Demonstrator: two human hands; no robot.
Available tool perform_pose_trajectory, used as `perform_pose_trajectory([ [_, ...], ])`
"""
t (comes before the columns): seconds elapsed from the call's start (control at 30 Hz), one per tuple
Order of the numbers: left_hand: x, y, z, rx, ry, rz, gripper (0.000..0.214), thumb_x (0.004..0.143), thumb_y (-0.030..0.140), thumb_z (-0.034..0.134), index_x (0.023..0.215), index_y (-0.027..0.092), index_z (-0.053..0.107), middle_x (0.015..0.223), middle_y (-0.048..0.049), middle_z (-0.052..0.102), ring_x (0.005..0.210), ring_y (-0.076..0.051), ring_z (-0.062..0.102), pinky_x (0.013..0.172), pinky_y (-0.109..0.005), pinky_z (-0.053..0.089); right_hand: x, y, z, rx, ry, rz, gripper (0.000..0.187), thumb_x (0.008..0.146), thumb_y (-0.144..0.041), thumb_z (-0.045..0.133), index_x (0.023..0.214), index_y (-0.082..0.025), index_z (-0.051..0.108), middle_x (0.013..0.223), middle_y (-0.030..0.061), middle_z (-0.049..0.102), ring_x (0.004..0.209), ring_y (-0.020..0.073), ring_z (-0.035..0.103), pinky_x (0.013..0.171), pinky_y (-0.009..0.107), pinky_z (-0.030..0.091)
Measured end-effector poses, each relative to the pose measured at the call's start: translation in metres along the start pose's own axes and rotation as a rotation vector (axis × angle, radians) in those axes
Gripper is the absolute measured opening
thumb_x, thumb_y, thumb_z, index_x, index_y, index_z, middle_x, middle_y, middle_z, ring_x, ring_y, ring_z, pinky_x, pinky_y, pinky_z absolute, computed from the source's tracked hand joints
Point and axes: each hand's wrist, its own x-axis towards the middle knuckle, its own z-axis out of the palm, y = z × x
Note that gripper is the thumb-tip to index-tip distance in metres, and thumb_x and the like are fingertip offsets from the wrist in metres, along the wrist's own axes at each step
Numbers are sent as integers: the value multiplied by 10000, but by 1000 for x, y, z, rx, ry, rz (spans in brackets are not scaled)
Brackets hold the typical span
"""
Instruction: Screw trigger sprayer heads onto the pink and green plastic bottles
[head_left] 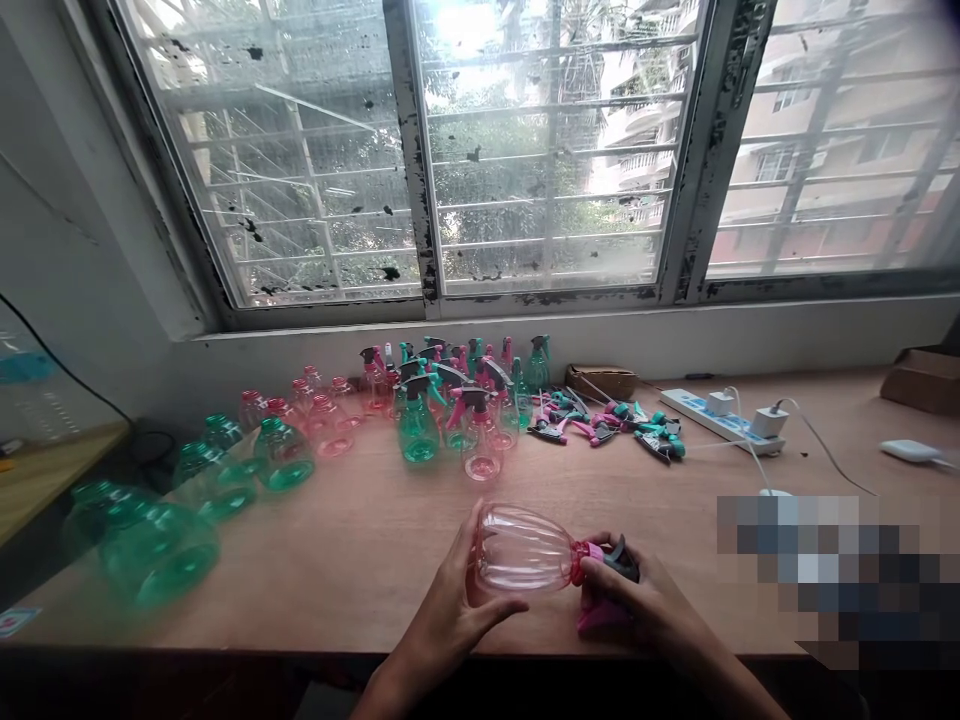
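Far to the left of the pink bottle (525, 550) I hold, clear green bottles (157, 550) lie on their sides on the wooden desk (360, 540). Behind it and to its left stand uncapped pink bottles (322, 420), and straight behind it is a cluster of finished spray bottles (450, 410) in pink and green. My left hand (450, 610) cups the pink bottle's round body, fingers curled over the far side and thumb pressed along the near side, holding it on its side just above the desk edge. Its neck points right, into my right hand (645, 610), whose fingertips pinch a pink and grey trigger head (611, 565) against the neck. I judge that I am fitting the head to the bottle. Seating it calls for a steady body and a firm twist at the collar, but I cannot tell whether the thread has caught. Behind the bottle and to its right lie loose trigger heads (607, 420), then a white power strip (720, 420).
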Motion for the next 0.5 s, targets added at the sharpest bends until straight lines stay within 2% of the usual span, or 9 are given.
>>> perform_pose_trajectory([
  [0.13,0,-2,1,4,11,41,939,862,225,718,1573,355,119,1627,-72,310,1471,-298,336,1210,-507,261,1,1,0,28,-16,1,395,776,-541,765,879,-176,656,632,25,744,560,197,672,556,282,533],
  [0.3,-3,7,-1,-61,-21,-37,1093,785,266,814,1584,291,69,1617,-95,328,1490,-315,285,1228,-472,221,2,3,-2,-3,-25,-9,387,793,-529,756,898,-172,648,633,25,747,578,200,678,565,283,533],
  [0.4,-2,8,-1,-134,-39,-42,1036,793,281,807,1577,272,130,1597,-103,362,1468,-311,338,1216,-447,264,3,4,-3,-41,-37,-13,382,809,-533,738,890,-169,653,603,31,745,560,201,671,560,288,527],
  [0.5,-1,4,0,-119,-27,-16,978,797,260,800,1561,325,193,1636,-62,287,1490,-294,292,1227,-435,240,4,4,-3,-32,-23,-13,382,820,-535,727,871,-163,658,610,36,744,562,198,674,562,290,530],
])
